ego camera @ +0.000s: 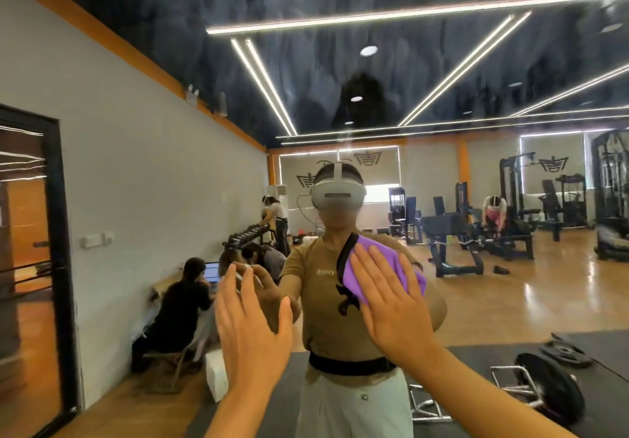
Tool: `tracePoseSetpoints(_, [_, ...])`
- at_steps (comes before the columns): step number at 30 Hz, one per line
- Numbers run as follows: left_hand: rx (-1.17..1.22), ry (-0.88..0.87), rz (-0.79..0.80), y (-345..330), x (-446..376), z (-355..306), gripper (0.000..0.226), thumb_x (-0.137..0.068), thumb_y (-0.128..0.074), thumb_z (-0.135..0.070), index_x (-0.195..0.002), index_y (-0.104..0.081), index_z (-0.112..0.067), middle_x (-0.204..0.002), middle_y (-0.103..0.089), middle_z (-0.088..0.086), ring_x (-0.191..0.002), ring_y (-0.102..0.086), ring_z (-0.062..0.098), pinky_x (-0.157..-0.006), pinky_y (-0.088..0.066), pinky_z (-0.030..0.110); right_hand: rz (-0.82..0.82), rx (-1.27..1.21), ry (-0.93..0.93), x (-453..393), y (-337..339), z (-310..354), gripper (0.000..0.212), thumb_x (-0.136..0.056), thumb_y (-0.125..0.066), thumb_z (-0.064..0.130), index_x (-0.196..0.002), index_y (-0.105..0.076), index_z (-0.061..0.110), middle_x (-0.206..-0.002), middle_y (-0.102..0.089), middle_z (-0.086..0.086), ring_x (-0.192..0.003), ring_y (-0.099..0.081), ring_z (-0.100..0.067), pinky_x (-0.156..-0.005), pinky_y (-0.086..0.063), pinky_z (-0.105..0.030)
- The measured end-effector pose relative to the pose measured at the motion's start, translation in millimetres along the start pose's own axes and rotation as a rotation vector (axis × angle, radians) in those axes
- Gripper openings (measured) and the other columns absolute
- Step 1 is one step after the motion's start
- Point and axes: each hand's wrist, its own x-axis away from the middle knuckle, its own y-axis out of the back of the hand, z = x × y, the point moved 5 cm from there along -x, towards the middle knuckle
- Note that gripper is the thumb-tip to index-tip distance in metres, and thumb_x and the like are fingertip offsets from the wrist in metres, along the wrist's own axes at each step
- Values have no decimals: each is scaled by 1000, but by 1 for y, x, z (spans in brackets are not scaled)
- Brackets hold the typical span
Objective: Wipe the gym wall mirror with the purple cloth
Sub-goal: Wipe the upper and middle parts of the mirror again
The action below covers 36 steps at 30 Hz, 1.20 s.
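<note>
Two hands are working the gym wall mirror (442, 199), which is filling almost your whole view. At about seven o'clock, your left hand (250, 332) is lying flat with fingers straight and slightly spread, palm toward the glass and apparently bracing on it, holding nothing. At about four o'clock from centre, your right hand (396, 304) is pressing the purple cloth (371, 260) against the mirror with straight, spread fingers; the cloth is showing above and to the left of those fingers, bunched rather than laid flat.

You are judging the wiping stroke to be under way. To do it well, you are wanting the cloth spread wider under the palm, even pressure through the whole hand, and overlapping passes so no streaks are left between them. The bare left palm is likely leaving prints, so that patch is wanting a pass too.

Reflected in the glass are a person seated at a laptop (212, 272) at nine o'clock, weight machines (452, 233) at three o'clock, and weight plates (544, 390) on a dark mat at five o'clock. No containers are showing clearly enough to say what they are holding.
</note>
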Motion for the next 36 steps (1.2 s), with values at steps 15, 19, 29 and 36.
tracePoseSetpoints(15, [-5, 5, 90, 3, 3, 5, 79, -89, -65, -41, -153, -29, -13, -164, -14, 7, -150, -15, 28, -116, -17, 42, -84, -59, -97, -179, 33, -70, 59, -101, -42, 23, -157, -29, 10, -164, -27, -10, -153, -18, -26, -124, -2, -50])
tracePoseSetpoints(19, [-2, 3, 102, 1, 4, 5, 81, -90, -64, -43, -155, -25, -15, -165, -10, 5, -151, -11, 27, -116, -15, 40, -145, -103, -172, -139, 27, -53, 60, -101, -41, 24, -157, -25, 11, -165, -21, -7, -154, -16, -26, -124, 7, -42])
tracePoseSetpoints(29, [43, 12, 127, 0, 7, 0, 84, -91, -62, -42, -156, -18, -13, -166, 1, 2, -152, -2, 24, -117, -11, 37, 182, 6, 180, 80, -9, 21, 55, -109, -19, 32, -161, -11, 17, -166, -15, -1, -155, -7, -20, -126, 1, -44])
tracePoseSetpoints(36, [46, 11, 143, -1, 7, 2, 86, -91, -63, -41, -157, -14, -15, -166, 4, 0, -152, 1, 22, -118, -10, 36, 203, -18, 326, 24, 3, -5, 67, -96, -42, 26, -159, -19, 16, -164, -20, -4, -155, -10, -18, -126, -1, -44])
